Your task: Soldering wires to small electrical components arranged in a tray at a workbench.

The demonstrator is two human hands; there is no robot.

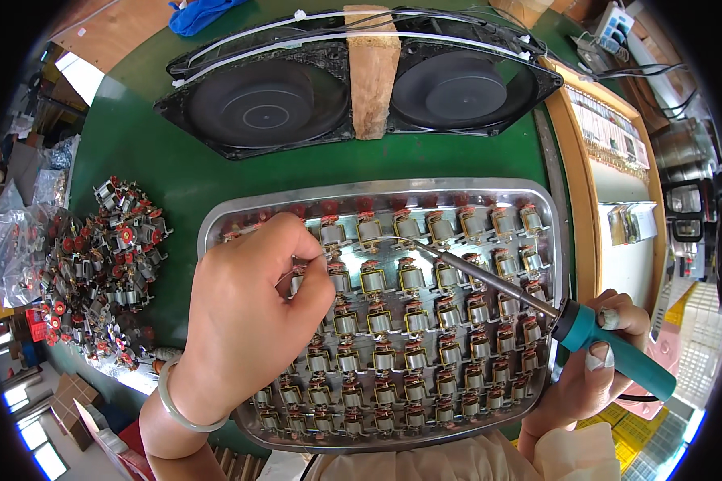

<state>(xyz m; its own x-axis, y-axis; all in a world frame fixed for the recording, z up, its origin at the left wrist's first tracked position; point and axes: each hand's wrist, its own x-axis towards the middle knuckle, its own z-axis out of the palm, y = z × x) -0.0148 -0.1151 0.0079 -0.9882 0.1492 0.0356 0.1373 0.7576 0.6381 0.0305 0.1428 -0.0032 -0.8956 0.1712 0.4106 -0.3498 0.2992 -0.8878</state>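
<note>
My right hand (584,391) is wrapped round the teal handle of a soldering iron (630,365). The iron's metal shaft reaches left over a metal tray (377,190), its tip near the second row of small motors (411,279). A thin solder wire (361,241) runs from the pinched thumb and fingers of my left hand (253,293) toward that tip. Whether the tip touches a motor terminal, I cannot tell. Several rows of these silver motors with reddish ends stand in the tray. My left hand hides some at the tray's left side.
Loose motors lie in a heap (108,268) on the green table (180,192) at left, beside plastic bags (20,248). Two black fans (269,104) with a wooden block (375,80) stand at the back. A wooden frame (582,184) borders the tray's right side.
</note>
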